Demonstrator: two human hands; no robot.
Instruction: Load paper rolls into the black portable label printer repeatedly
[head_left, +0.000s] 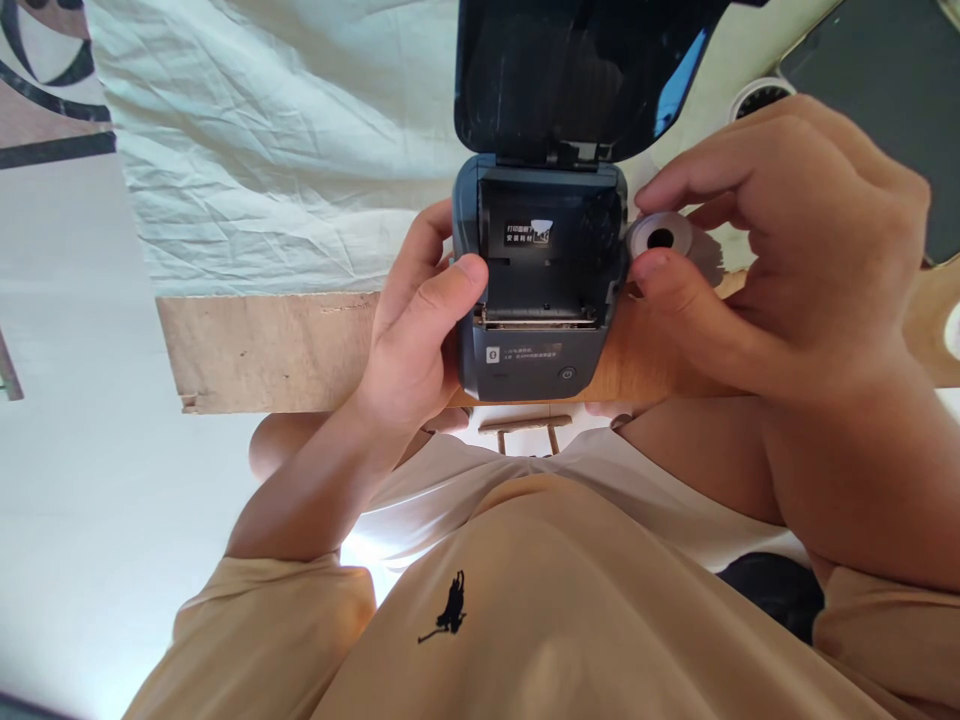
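Note:
A dark blue-grey label printer [517,365] stands at the table's near edge with its glossy black lid [555,80] swung up and back. Its paper bay shows no roll inside, only a small printed sticker [529,232]. My left hand [420,320] grips the printer's left side, thumb on the rim and fingers behind. Just right of the bay, my right hand [780,250] pinches a small white paper roll [641,238] between thumb and fingers, its dark core hole facing me. The roll is beside the printer's right wall; whether they touch I cannot tell.
A pale green cloth [300,150] covers the table behind a bare wooden edge [262,350]. At the back right are a round white-rimmed item [761,95] and a dark flat panel [885,90]. A wooden stool [525,425] shows below the table.

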